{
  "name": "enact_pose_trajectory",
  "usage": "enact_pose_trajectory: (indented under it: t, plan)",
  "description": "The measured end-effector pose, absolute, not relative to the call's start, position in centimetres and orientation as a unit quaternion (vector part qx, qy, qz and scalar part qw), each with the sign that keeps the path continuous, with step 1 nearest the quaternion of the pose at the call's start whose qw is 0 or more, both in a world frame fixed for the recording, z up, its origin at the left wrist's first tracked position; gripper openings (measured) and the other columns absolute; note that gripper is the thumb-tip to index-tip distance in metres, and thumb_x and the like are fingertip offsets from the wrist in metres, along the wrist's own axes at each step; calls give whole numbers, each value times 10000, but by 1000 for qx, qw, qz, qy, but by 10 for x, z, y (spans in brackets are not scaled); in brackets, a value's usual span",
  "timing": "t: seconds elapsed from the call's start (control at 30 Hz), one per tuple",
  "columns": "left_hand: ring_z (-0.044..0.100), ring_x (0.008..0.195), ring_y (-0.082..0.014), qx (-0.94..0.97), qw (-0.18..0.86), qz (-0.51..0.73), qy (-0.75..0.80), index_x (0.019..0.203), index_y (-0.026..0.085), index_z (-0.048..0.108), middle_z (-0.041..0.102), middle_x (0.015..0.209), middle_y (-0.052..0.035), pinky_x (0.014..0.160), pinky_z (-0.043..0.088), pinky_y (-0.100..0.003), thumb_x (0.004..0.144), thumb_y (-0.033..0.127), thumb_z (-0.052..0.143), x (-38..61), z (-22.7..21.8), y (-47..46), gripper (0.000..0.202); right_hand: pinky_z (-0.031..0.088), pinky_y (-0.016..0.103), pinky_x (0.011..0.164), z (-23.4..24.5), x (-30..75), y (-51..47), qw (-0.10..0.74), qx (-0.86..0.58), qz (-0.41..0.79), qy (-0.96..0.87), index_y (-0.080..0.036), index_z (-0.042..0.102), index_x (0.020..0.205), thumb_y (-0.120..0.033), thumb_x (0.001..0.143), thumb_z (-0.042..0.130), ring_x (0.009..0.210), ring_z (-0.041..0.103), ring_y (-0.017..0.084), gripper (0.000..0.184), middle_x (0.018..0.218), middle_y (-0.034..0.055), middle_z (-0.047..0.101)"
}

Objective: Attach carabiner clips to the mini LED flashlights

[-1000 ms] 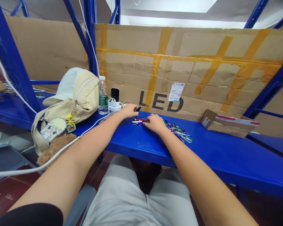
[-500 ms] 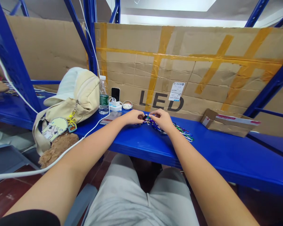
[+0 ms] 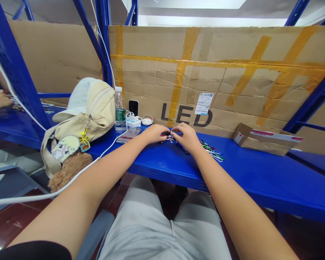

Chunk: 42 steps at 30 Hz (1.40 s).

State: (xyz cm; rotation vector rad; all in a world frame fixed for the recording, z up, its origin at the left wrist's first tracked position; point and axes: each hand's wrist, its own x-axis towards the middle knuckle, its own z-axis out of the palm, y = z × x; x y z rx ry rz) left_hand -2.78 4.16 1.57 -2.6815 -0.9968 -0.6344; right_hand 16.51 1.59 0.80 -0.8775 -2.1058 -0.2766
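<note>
Left of the multicoloured heap of thin glossy cords [image 3: 216, 154], small glinting pieces [image 3: 171, 138] lie beneath the bare left hand [image 3: 156, 134] and right hand [image 3: 187, 137]; fingers curl inward, grip unclear; two-handed fingertip handling seems underway, next demanding steadiness.

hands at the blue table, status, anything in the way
Left hand and right hand nearly meeting over small pieces, grip unclear. Pile of thin coloured strands beside right hand. White cable alongside left forearm, off both hands.
</note>
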Motion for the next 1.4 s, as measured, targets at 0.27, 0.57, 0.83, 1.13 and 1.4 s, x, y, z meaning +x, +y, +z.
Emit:
enact_pose_trajectory:
  t: [0.27, 0.57, 0.83, 1.13, 1.4]
  plan:
    - [637, 780, -200, -909, 118, -221, -332, 904, 152, 689, 713, 873, -72, 656, 410, -257, 810, 261, 554, -26, 15, 41, 197, 464, 325, 788, 11, 161, 8, 329, -380, -173, -847, -187, 652, 1017, -220, 847, 572, 904, 611, 219, 191, 978, 86, 645]
    - [646, 913, -194, -891, 128, -311, -304, 1026, 159, 656, 706, 998, -64, 792, 454, -269, 811, 216, 559, -31, 11, 51, 243, 418, 287, 702, 14, 167, 0, 364, -387, -204, -822, -172, 619, 1011, -244, 859, 551, 798, 603, 184, 182, 932, 69, 658]
    - [658, 912, -200, -888, 194, -277, -312, 985, 168, 662, 712, 974, -61, 777, 448, -282, 835, 239, 540, -30, 13, 47, 205, 370, 309, 694, 13, 156, -5, 230, -432, -291, -822, -193, 643, 1084, -257, 908, 465, 851, 614, 222, 258, 931, 83, 673]
    - [660, 935, -187, -878, 180, -315, -313, 1005, 175, 654, 716, 997, -52, 824, 457, -279, 811, 192, 548, -32, 11, 55, 222, 403, 275, 658, 10, 158, -5, 397, -470, -132, -778, -187, 571, 1032, -262, 863, 486, 732, 601, 177, 203, 874, 45, 677]
    - [651, 881, -181, -866, 144, -350, -326, 948, 165, 661, 712, 941, -50, 783, 463, -270, 800, 203, 556, -32, 12, 53, 185, 413, 271, 721, -5, 141, 17, 228, -514, -44, -826, -183, 667, 859, -300, 819, 539, 856, 605, 197, 178, 934, 84, 680]
